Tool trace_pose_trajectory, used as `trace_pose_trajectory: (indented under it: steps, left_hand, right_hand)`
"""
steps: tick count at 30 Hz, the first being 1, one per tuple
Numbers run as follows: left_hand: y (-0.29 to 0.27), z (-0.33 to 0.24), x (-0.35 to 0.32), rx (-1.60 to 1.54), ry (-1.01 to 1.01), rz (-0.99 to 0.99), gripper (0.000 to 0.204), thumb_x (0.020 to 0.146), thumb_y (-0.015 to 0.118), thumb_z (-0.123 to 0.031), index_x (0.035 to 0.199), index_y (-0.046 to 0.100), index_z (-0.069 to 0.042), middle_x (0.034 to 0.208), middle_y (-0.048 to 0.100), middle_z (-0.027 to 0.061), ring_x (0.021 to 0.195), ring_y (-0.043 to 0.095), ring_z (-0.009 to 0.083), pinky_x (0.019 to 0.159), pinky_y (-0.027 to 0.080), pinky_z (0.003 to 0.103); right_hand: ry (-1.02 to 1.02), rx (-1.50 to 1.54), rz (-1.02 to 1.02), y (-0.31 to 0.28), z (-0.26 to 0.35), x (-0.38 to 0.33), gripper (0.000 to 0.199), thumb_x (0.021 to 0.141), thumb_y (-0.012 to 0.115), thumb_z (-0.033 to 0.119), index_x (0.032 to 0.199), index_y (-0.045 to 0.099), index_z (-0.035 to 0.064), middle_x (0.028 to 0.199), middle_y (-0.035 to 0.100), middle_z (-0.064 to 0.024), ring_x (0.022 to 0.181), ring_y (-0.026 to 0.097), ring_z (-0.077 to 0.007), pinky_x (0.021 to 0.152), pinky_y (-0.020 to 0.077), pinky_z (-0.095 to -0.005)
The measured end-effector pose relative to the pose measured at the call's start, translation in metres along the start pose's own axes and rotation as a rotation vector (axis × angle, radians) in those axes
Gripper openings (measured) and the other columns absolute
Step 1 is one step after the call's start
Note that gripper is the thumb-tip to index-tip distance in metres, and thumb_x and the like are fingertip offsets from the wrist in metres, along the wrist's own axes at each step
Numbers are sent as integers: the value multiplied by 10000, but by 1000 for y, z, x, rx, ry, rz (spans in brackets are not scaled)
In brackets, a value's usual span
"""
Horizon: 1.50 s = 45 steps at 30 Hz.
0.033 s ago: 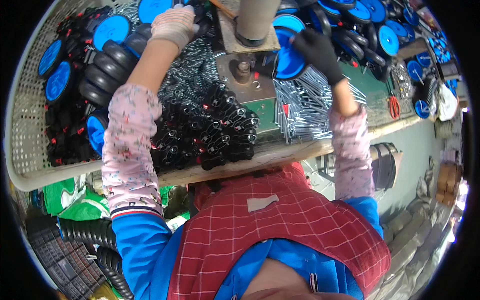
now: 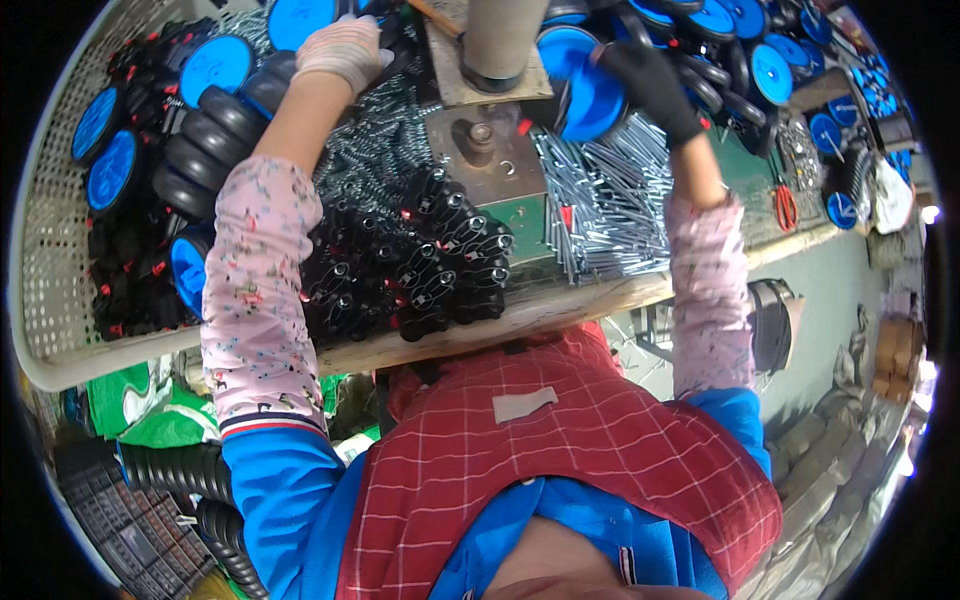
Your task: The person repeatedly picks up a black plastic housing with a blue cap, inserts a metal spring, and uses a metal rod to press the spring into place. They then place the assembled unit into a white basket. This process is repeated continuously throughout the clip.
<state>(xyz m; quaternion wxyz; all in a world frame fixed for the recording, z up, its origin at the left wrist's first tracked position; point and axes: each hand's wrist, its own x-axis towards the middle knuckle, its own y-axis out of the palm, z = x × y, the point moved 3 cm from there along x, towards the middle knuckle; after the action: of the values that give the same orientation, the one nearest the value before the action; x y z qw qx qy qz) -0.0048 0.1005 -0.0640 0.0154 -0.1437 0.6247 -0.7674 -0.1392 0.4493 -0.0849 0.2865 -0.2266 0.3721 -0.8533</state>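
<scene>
Right hand (image 2: 648,85), in a black glove, is clamped round a blue-hubbed wheel (image 2: 588,100) at about 1 o'clock, right beside the grey press column (image 2: 497,40). Left hand (image 2: 343,52), pale glove, sits at 11 o'clock on a pile of black wheels (image 2: 205,140); can't really tell if it's gripping anything. Loose silver axle pins (image 2: 610,215) cover the tabletop (image 2: 560,305) below.
</scene>
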Motion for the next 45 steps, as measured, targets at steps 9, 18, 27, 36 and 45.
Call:
trace_pose_trajectory:
  steps: [9, 18, 27, 36, 45]
  left_hand:
    - [-7, 34, 24, -296, -76, -97, 629, 853, 623, -484, 1253, 596, 0, 1215, 636, 276, 1163, 598, 409, 979, 477, 448]
    - [-112, -3, -148, -1148, -300, -483, 320, 941, 587, -174, 1208, 614, 1, 1083, 670, 186, 1002, 629, 296, 910, 485, 372]
    - [-38, -122, -222, -2051, -477, 161, 480, 939, 628, -194, 1350, 473, -3, 1211, 595, 85, 1068, 578, 160, 959, 478, 300]
    - [-35, -137, -218, -2027, -274, 407, 485, 961, 648, -278, 1342, 462, -43, 1213, 572, 51, 1126, 534, 117, 980, 450, 281]
    - [-59, -98, -204, -1569, 121, 609, 418, 997, 572, -302, 1269, 550, 16, 1140, 658, 211, 1046, 672, 296, 893, 543, 352]
  right_hand:
    - [-19, 336, 185, 5, -57, -32, 256, 908, 675, 293, 1038, 705, 74, 824, 677, -74, 703, 622, -149, 681, 506, -303]
    - [-58, -544, -8, 60, -55, -92, 180, 846, 642, 248, 910, 643, 80, 776, 665, -159, 754, 673, -364, 662, 519, -491]
    - [-543, 180, -95, 44, 101, -120, 91, 767, 761, 172, 852, 731, 160, 833, 702, 8, 799, 682, -211, 633, 535, -322]
    - [-821, 216, 10, 66, 166, -125, 455, 907, 619, 447, 1187, 639, 89, 1201, 613, -134, 1165, 557, -370, 1021, 430, -519]
    - [-491, -79, -3, 38, 105, -159, 626, 783, 768, 264, 1323, 581, 8, 1190, 657, -193, 1077, 644, -331, 980, 494, -441]
